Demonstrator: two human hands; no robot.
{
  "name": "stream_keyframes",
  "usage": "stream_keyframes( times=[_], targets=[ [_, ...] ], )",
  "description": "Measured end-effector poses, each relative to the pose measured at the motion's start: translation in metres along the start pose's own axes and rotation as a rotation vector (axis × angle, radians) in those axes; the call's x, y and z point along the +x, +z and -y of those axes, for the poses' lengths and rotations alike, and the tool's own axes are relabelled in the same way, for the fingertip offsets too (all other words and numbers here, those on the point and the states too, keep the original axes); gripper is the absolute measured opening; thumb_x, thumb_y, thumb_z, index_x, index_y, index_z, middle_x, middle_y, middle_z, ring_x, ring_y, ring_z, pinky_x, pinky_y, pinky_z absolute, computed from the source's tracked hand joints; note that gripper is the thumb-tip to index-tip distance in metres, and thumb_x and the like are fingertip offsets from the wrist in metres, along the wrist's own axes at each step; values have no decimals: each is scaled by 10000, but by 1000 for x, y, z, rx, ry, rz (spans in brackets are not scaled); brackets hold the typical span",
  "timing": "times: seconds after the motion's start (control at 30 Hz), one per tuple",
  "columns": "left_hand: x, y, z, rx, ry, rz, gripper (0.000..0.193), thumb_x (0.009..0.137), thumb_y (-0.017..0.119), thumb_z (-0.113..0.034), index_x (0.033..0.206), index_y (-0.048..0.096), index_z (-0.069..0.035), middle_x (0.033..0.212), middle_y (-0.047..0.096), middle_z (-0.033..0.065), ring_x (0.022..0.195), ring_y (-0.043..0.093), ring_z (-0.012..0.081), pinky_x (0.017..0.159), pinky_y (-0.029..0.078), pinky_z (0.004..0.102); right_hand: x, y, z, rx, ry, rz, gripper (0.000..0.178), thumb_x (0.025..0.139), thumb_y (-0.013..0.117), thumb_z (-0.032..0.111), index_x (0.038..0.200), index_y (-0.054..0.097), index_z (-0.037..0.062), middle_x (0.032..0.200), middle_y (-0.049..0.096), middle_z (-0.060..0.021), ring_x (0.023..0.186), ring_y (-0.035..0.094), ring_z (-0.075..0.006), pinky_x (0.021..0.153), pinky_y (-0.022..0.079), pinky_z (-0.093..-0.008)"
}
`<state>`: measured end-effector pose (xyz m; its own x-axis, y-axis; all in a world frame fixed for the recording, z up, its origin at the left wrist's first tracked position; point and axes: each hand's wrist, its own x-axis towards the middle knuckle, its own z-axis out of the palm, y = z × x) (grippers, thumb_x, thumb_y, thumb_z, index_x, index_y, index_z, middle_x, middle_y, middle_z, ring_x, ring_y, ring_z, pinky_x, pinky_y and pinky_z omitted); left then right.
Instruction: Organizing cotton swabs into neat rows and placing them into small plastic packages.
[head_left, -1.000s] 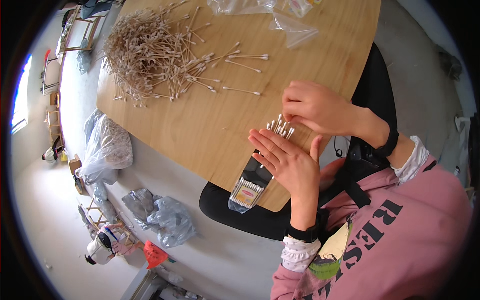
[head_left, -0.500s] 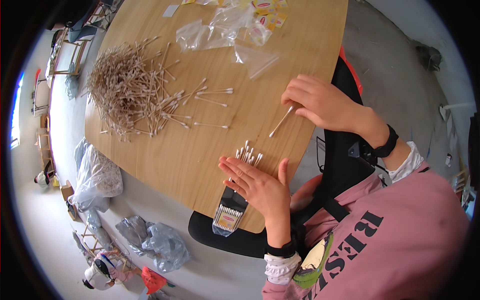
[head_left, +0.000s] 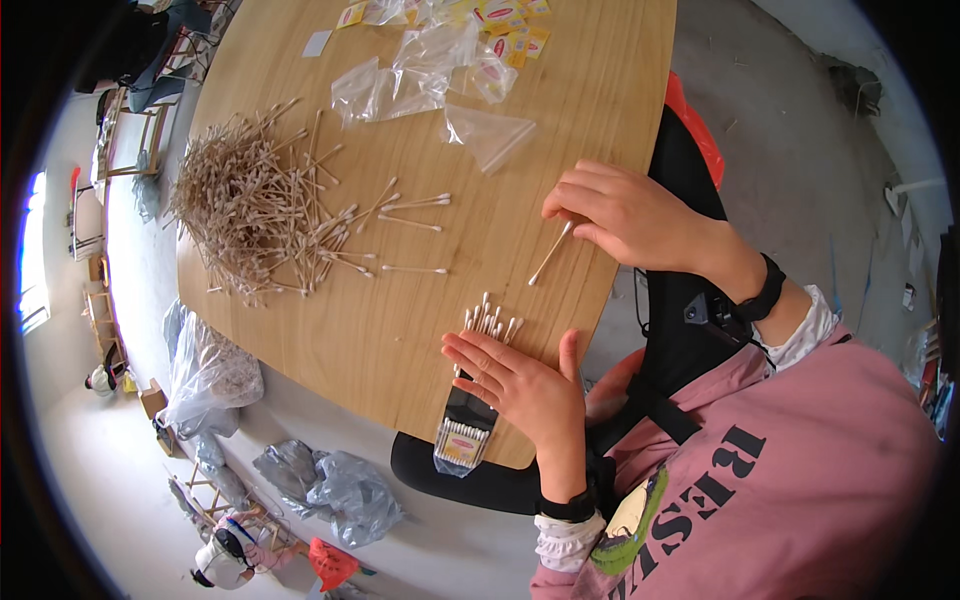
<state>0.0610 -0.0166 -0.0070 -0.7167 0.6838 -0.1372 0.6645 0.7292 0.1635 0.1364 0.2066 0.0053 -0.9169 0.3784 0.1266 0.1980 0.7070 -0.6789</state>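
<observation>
Fingers stretched and thumb spread, my left hand (head_left: 525, 392) lies over a bunch of cotton swabs (head_left: 488, 318) whose white tips stick out beyond it. Under the hand shows a narrow black holder (head_left: 470, 407), partly hidden. At its end near the table edge sits a clear-wrapped pack of swabs (head_left: 462, 443) with a yellow label. Over the table's right side, my right hand (head_left: 625, 215) pinches a single cotton swab (head_left: 550, 254) by one end, its other tip pointing down-left. A large heap of loose cotton swabs (head_left: 245, 205) covers the table's left part, with a few stray ones beside it.
Clear plastic bags (head_left: 415, 80) and yellow label cards (head_left: 515, 45) lie at the top of the wooden table (head_left: 340, 350). A black chair (head_left: 440, 480) stands against its edge. Bagged swabs (head_left: 215, 370) and grey plastic bags (head_left: 350, 495) are on the floor. A person (head_left: 225, 558) sits farther off.
The whole view has shifted slightly. My right hand still pinches the swab, and my left hand stays spread over the bunch in nearly the same pose.
</observation>
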Motion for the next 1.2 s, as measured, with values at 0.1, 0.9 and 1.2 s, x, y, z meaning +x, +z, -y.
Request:
stream_keyframes(
  times=[0.1,0.9,1.2],
  targets=[
    [-1,1,1,7,1,-5,1136,902,558,-662,1544,41,119,1620,83,323,1531,33,428,1220,66,554,2,4,4,-22,21,34,248,818,675,23,1042,579,66,979,615,-62,973,592,-285,836,499,-402],
    [6,-5,2,-36,8,-26,1140,892,515,-707,1516,124,163,1611,116,336,1530,67,425,1227,67,517,30,73,40,446,121,-287,184,884,546,-93,993,633,27,968,620,-72,904,597,-221,765,484,-300],
    [36,0,14,9,37,-61,1166,878,491,-744,1518,124,160,1610,110,337,1523,72,442,1223,103,525,23,73,37,371,93,-326,199,865,560,-109,984,637,30,969,616,-75,907,591,-220,757,491,-306]
  ],
)
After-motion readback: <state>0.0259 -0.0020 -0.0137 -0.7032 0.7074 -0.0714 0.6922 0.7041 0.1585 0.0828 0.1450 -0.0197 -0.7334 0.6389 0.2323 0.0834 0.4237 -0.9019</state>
